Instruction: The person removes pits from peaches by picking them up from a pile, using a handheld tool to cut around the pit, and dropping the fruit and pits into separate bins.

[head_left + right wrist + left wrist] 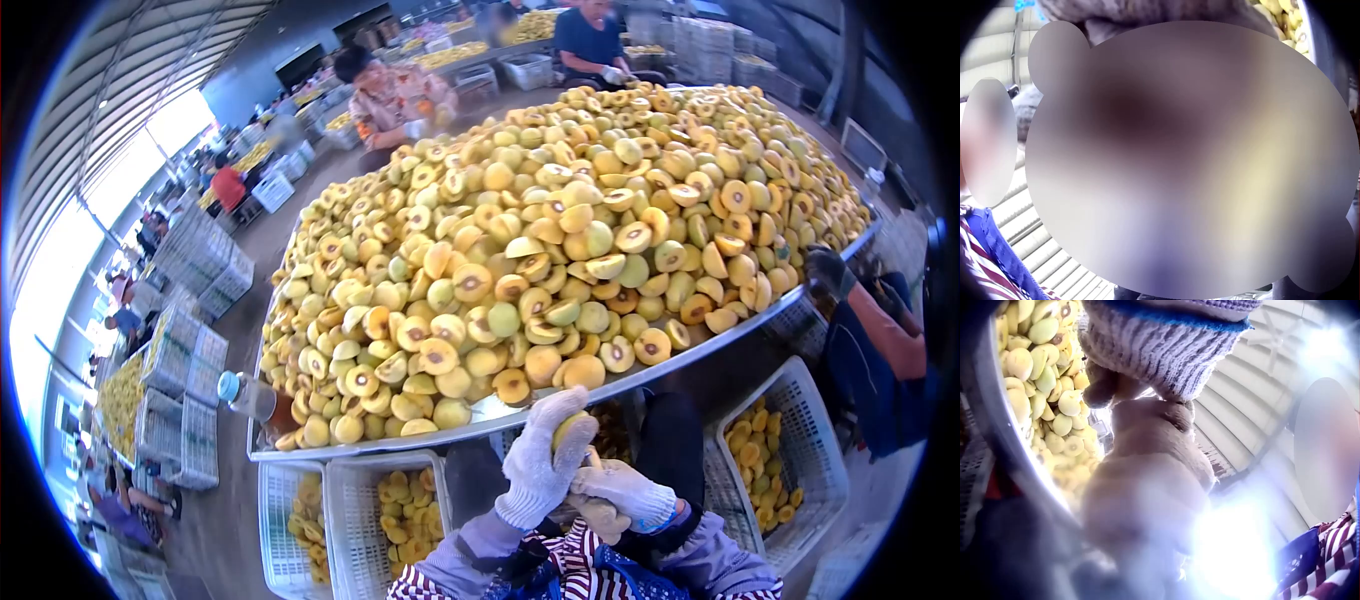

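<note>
In the head view my gloved left hand is raised at the tray's near edge, its fingers curled round a yellow fruit. Against its lower side lies my gloved right hand, fingers bent; whether it grips anything is hidden. Halved yellow fruits with brown centres are heaped on a big metal-edged tray just beyond both hands. The left wrist view shows the left glove in glare, with fruit beside it. Blur covers most of the right wrist view, leaving a strip of glove at the top.
Crates holding fruit, one at left and another at right, stand below the tray. A blue-capped bottle is at the tray's left corner. Another person's dark-gloved hand touches the right edge. Two people sit across the heap.
</note>
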Available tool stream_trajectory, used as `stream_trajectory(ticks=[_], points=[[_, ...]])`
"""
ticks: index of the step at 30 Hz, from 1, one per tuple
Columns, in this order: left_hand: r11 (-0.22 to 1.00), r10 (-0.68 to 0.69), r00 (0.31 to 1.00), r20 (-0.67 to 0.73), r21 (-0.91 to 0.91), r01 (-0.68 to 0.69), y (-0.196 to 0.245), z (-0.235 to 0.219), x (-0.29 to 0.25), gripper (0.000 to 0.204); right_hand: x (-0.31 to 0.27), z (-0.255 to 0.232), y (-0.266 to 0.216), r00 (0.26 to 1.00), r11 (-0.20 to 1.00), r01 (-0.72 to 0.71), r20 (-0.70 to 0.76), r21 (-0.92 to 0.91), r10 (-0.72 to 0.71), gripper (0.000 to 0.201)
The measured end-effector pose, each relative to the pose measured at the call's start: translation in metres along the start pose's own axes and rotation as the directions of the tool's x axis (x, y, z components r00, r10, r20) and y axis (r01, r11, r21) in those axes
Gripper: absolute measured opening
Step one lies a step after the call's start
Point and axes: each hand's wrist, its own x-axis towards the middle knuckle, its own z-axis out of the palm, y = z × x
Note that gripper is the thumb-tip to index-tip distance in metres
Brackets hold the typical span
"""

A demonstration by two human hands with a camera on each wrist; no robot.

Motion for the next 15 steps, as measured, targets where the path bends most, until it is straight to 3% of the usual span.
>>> stream_trajectory(ticks=[1, 2, 4, 7, 8, 10, 13, 15], points=[[0.999, 0.046, 0.999, 0.008, 0.013, -0.046, 0.001, -0.001, 0.004, 0.032, -0.005, 0.002, -0.007, 0.999, 0.998, -0.039, 0.016, 0.045, 0.038, 0.032], [0.996, 0.053, 0.998, 0.038, 0.071, -0.056, 0.003, -0.003, 0.008, 0.033, -0.006, -0.007, -0.006, 0.981, 0.982, -0.127, 0.162, 0.142, 0.103, 0.036], [0.98, 0.056, 0.992, 0.113, 0.182, -0.076, 0.008, -0.006, 0.012, 0.034, -0.003, -0.009, 0.003, 0.976, 0.976, -0.104, 0.208, 0.192, 0.063, 0.036], [0.976, -0.131, 0.976, 0.175, 0.193, 0.097, 0.002, -0.006, 0.014, 0.033, -0.003, -0.002, 0.0, 0.985, 0.985, -0.104, 0.15, 0.138, 0.083, 0.039], [0.967, -0.254, 0.945, 0.206, 0.02, 0.255, -0.003, -0.005, 0.015, 0.034, -0.003, 0.001, -0.003, 0.989, 0.99, -0.109, 0.109, 0.094, 0.099, 0.04], [0.787, -0.446, 0.833, 0.328, -0.301, 0.539, -0.009, -0.007, 0.02, 0.035, -0.004, -0.002, 0.001, 0.982, 0.972, -0.128, 0.165, 0.196, 0.096, 0.039], [0.926, -0.339, 0.908, 0.245, -0.082, 0.368, 0.0, -0.007, 0.014, 0.035, -0.004, -0.01, 0.008, 0.965, 0.931, -0.149, 0.255, 0.334, 0.063, 0.035], [0.992, -0.121, 0.981, 0.154, -0.014, 0.125, -0.008, -0.004, 0.007, 0.035, -0.003, -0.011, 0.013, 0.953, 0.906, -0.162, 0.301, 0.391, 0.04, 0.034]])
